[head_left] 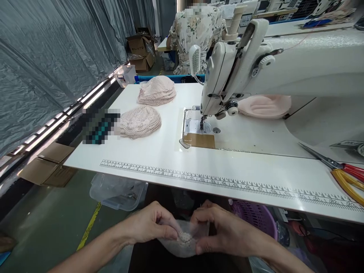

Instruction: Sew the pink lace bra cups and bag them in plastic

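Observation:
Below the table's front edge, my left hand (pixel 162 225) pinches the left side of a small piece of sheer, pale fabric with lace (pixel 184 239). On the opposite side, my right hand (pixel 218 229) grips the same fabric between thumb and fingers. The piece hangs between both hands above my lap, its lacy part near the left thumb. Two stacks of pale pink lace pieces, one nearer (pixel 142 122) and one farther (pixel 157 91), lie on the left of the tabletop. A white sewing machine (pixel 224 72) stands at the right, its needle area away from my hands.
Scissors (pixel 338 167) with red and yellow handles lie at the table's right. Pink padded cups (pixel 265 106) rest under the machine arm. A printed ruler (pixel 199 178) runs along the front edge. Below are a clear bin (pixel 118 191) and a purple basket (pixel 256 216). A person (pixel 196 34) sits ahead.

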`<state>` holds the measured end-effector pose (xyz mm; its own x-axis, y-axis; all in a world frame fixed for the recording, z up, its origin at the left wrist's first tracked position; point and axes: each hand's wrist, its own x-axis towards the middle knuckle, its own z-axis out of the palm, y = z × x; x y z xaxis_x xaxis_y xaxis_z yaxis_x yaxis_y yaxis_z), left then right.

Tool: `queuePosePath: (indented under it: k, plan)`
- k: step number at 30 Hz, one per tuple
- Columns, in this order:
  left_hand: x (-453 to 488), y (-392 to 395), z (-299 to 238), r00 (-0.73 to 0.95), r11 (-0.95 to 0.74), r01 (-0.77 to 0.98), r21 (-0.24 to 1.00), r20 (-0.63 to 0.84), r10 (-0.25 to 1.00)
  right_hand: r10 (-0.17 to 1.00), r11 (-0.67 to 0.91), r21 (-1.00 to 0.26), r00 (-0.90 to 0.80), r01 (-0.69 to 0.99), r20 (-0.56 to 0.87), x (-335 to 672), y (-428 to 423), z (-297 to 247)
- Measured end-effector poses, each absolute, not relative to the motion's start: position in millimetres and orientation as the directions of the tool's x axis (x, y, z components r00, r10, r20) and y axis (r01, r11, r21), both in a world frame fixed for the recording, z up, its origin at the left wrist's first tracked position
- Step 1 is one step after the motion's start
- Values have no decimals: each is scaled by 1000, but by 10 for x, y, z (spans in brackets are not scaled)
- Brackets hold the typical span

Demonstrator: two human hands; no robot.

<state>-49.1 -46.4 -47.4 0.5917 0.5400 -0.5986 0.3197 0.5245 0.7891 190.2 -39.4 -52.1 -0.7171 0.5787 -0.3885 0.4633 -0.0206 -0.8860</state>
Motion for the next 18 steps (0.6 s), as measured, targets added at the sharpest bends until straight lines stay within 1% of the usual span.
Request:
queuePosePath:
  k: [3, 6, 8, 12, 14, 16, 18]
  plan:
    - [-520, -478, -473, 566, 538, 323, 778, -615, 549, 600, -4, -868, -693, 496, -399, 1875, -432, -557]
    - [-567, -479, -457, 568, 533, 305, 789, -600, 563, 629, 29, -872, -687, 489, -364, 1847, -456, -561]
    - [-583, -466, -434, 588, 519, 322, 791, -597, 545, 629, 44, -874, -693, 484, -352, 1823, -453, -549]
    - [-517, -421, -401, 639, 452, 416, 789, -607, 472, 585, 116, -862, -736, 493, -342, 1769, -408, -501]
    - [-457, -403, -411, 640, 408, 455, 792, -609, 469, 566, 153, -860, -757, 486, -327, 1765, -378, -476]
    - [-412, -390, -429, 636, 394, 470, 790, -613, 470, 542, 147, -873, -776, 464, -322, 1791, -341, -459]
    - [-400, -384, -442, 645, 419, 458, 784, -618, 450, 487, 94, -908, -815, 407, -315, 1843, -299, -455]
